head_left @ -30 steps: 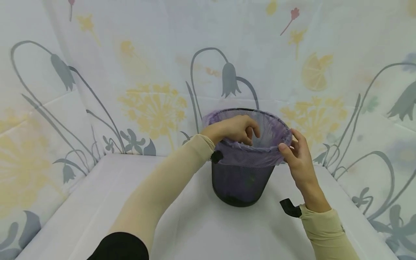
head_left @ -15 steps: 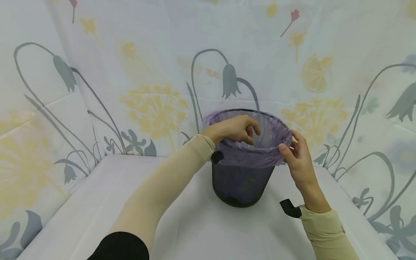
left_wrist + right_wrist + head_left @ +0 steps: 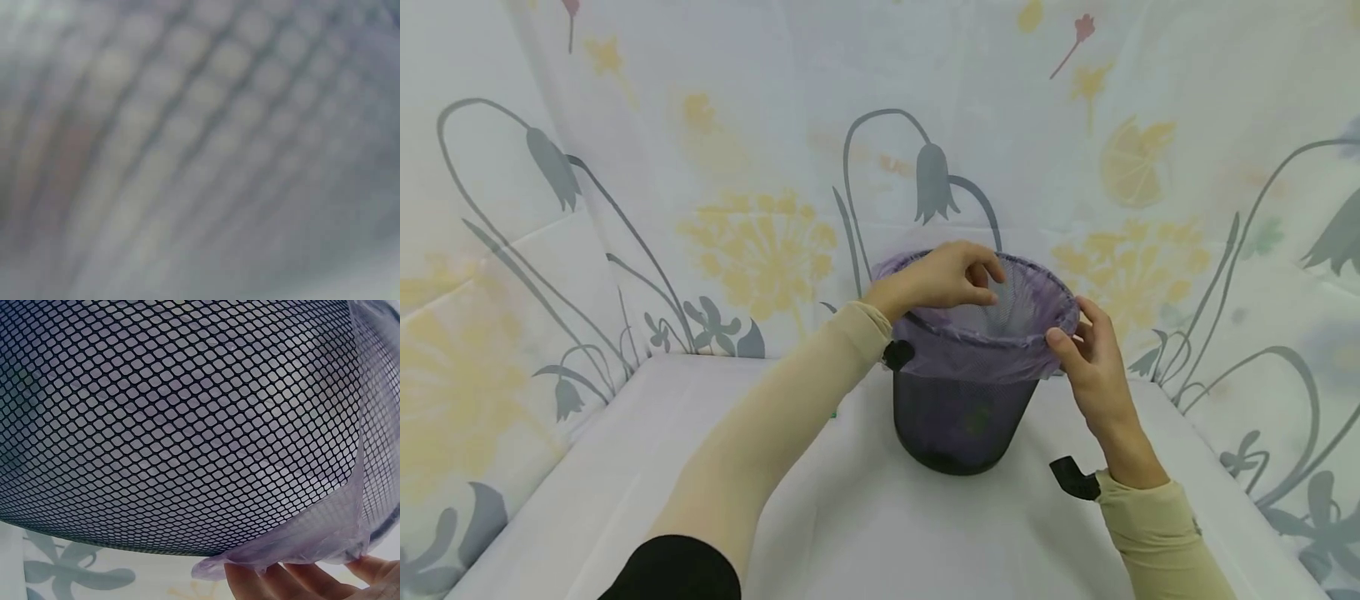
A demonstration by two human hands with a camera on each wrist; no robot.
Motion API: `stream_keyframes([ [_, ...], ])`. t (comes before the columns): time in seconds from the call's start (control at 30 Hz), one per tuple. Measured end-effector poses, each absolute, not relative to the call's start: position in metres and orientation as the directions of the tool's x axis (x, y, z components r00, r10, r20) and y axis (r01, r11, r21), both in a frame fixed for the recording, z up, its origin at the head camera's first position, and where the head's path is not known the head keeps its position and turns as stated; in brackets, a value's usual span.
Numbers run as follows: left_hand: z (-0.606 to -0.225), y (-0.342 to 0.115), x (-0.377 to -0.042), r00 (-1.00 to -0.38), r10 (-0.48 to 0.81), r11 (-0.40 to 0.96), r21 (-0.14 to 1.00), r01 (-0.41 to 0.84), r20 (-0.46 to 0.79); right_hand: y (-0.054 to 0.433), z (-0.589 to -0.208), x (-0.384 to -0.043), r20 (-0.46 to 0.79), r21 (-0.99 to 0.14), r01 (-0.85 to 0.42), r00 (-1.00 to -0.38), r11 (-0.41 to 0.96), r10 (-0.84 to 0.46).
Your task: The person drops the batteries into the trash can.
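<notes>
A black mesh wastebasket (image 3: 966,425) stands upright on the white table. A thin purple bin liner (image 3: 977,358) lines it and folds down over the rim. My left hand (image 3: 947,275) is over the opening, palm down, with fingers loosely bent and nothing seen in them. My right hand (image 3: 1090,358) grips the right side of the rim, thumb in front and fingers behind. In the right wrist view, its fingers (image 3: 300,581) press against the liner's loose edge. Through the mesh, a faint green patch (image 3: 977,419) shows inside. The left wrist view is blurred mesh.
The white table (image 3: 820,517) runs up to a flower-printed cloth backdrop (image 3: 760,125) at the back and sides. A small green bit (image 3: 833,414) peeks out beside the left sleeve (image 3: 775,417). Black camera mounts (image 3: 1073,477) stick out at both wrists.
My left hand has risen from inside the wastebasket to above its rim. The green bit beside the left sleeve has come into view. The right hand keeps its grip on the rim.
</notes>
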State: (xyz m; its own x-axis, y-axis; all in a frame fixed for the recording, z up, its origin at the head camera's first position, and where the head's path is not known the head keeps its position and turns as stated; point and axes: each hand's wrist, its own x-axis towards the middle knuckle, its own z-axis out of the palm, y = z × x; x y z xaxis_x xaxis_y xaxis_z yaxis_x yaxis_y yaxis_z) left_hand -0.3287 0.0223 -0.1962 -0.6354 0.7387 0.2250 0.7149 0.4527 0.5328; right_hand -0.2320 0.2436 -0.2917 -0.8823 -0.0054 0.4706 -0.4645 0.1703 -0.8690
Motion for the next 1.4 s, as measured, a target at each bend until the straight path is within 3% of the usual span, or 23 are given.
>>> stream_keyframes([
  [0.23,-0.191,-0.006,-0.320,-0.612,0.724,0.400,0.528,0.749,0.319,0.243,-0.291,-0.234,0.484,-0.857,-0.477,-0.875,0.196,-0.012],
  [0.57,-0.197,-0.046,-0.307,-0.640,0.663,0.424,0.510,0.748,0.388,0.244,-0.290,-0.234,0.484,-0.860,-0.477,-0.875,0.182,-0.006],
  [0.87,-0.203,-0.081,-0.294,-0.613,0.601,0.394,0.476,0.786,0.513,0.243,-0.292,-0.234,0.485,-0.857,-0.479,-0.874,0.190,-0.012],
  [1.27,-0.247,-0.121,-0.292,-0.638,0.571,0.429,0.475,0.769,0.516,0.243,-0.291,-0.233,0.484,-0.858,-0.476,-0.875,0.192,-0.005],
  [1.4,-0.270,-0.130,-0.293,-0.678,0.565,0.452,0.511,0.731,0.470,0.242,-0.292,-0.232,0.485,-0.862,-0.479,-0.874,0.165,-0.002],
])
